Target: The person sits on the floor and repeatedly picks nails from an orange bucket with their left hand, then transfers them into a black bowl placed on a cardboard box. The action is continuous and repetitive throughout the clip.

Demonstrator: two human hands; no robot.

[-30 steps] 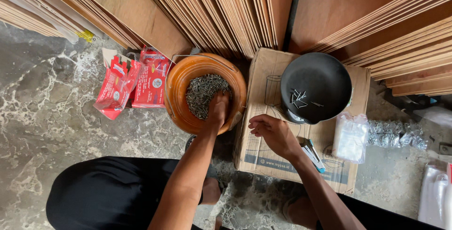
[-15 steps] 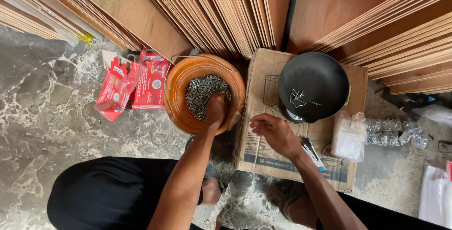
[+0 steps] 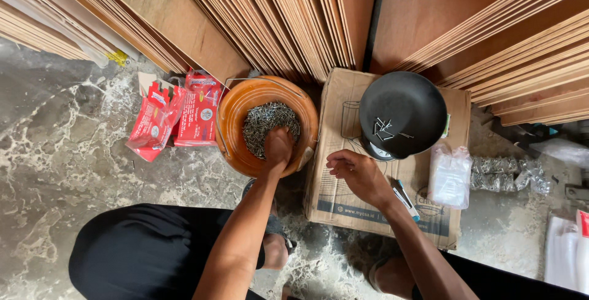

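My left hand (image 3: 278, 145) is plunged into a heap of small grey nails (image 3: 261, 125) inside an orange bucket (image 3: 234, 113); its fingers are buried, closed on nails. My right hand (image 3: 357, 174) rests on a cardboard box (image 3: 343, 205), fingers loosely curled, holding nothing that I can see. A black round pan (image 3: 405, 107) sits on the box's far side with a few nails (image 3: 385, 129) in it.
Red packets (image 3: 178, 113) lie left of the bucket. A clear plastic bag (image 3: 450, 176) and a blue-white pen (image 3: 405, 199) lie on the box. Bagged nails (image 3: 506, 176) sit to the right on the marbled floor (image 3: 73, 171). Stacked plywood sheets (image 3: 288, 11) lean behind.
The view shifted slightly; both hands stay nearly where they were, the left still digging in the nails.
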